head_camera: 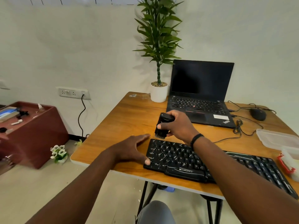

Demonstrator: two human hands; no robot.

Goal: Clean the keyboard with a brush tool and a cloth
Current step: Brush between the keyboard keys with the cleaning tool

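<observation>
A black keyboard (178, 159) lies along the near edge of the wooden table (126, 120), angled to the right. My right hand (178, 125) grips a black brush tool (162, 125) upright, bristles down, just above the keyboard's far left corner. My left hand (132, 149) lies flat on the table at the keyboard's left end, thumb touching its near left corner. My right forearm hides the middle of the keyboard. No cloth can be made out.
An open black laptop (200, 97) stands behind the keyboard, a potted plant (159, 91) to its left. A mouse (258, 114) with cables lies at the right. A clear plastic container (278, 139) and a red-rimmed item (286, 165) sit at the right edge. A red cabinet (32, 130) stands on the left.
</observation>
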